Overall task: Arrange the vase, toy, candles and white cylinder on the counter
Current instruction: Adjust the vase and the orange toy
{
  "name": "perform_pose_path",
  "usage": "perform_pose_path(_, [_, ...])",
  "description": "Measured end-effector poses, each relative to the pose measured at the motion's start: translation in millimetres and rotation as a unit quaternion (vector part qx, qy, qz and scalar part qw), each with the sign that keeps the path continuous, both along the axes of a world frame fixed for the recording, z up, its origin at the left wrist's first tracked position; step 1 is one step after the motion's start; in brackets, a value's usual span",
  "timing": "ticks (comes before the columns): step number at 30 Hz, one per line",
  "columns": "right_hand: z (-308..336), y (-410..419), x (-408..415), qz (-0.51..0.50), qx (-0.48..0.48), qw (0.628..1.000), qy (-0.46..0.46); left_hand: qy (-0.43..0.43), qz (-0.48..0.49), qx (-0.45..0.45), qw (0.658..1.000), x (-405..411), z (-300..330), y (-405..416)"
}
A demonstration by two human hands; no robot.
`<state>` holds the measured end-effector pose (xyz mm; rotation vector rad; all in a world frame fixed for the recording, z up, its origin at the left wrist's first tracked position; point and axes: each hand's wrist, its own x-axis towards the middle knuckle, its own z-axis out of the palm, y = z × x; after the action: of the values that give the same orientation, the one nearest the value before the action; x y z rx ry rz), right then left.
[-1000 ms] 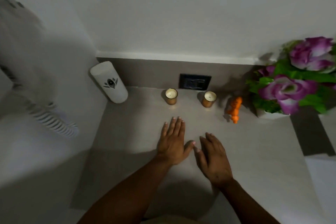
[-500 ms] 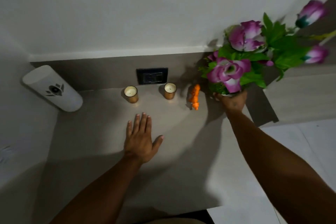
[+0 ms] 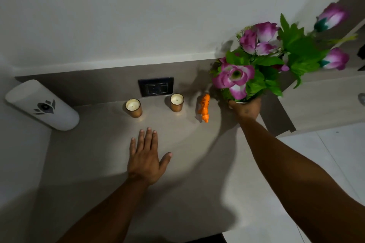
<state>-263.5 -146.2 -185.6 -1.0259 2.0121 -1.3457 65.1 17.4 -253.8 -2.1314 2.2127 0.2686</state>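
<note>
The right hand (image 3: 245, 109) is wrapped around the white vase (image 3: 241, 101) at the far right of the surface (image 3: 98, 163), fingers curled under the flowers (image 3: 262, 59) so that only a sliver of the rim shows. The vase stands roughly upright, its stems fanning up and to the right; whether its base touches the surface is hidden by the hand. The left hand (image 3: 146, 158) lies flat and open, palm down, fingers together pointing toward the back wall and thumb spread right, holding nothing. Just left of the vase the orange toy (image 3: 204, 109) lies with its long axis running front to back, slightly tilted. Further left, two candles (image 3: 177, 102) (image 3: 133, 107) stand upright in copper cups, either side of a dark socket (image 3: 156, 89) on the back panel. At the far left corner the white cylinder (image 3: 42, 105) appears to lean up and left against the side wall.
</note>
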Motion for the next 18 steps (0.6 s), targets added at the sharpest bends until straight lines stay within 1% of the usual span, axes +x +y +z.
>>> perform_pose_path(7, [-7.4, -0.4, -9.7, 0.025, -0.013, 1.0, 0.004, 0.016, -0.001, -0.005, 1.0, -4.9, -1.4, 2.9])
perform_pose_path(10, [-6.7, 3.4, -8.3, 0.035, -0.031, 0.999, -0.024, 0.016, -0.004, -0.003, 1.0, -3.2, -0.6, 3.4])
perform_pose_path(12, [-8.4, 15.9, -0.2, 0.012, -0.042, 0.998, -0.036, 0.016, -0.007, -0.001, 1.0, -2.4, 0.3, 3.9])
perform_pose_path(14, [-14.0, 35.8, 18.6, -0.029, -0.033, 0.999, -0.03, 0.013, -0.007, 0.005, 1.0, -2.0, 1.0, 3.8])
perform_pose_path(15, [-18.1, 47.5, 32.3, -0.031, -0.03, 0.999, -0.026, 0.011, -0.006, 0.008, 1.0, -2.2, 1.4, 3.6])
perform_pose_path(16, [-22.2, 58.4, 46.6, -0.015, -0.028, 0.999, -0.02, 0.009, -0.005, 0.012, 1.0, -2.9, 1.6, 3.6])
perform_pose_path(18, [-26.4, 72.3, 74.6, 0.048, -0.025, 0.998, 0.009, 0.009, -0.005, 0.015, 1.0, -2.7, 2.3, 3.6])
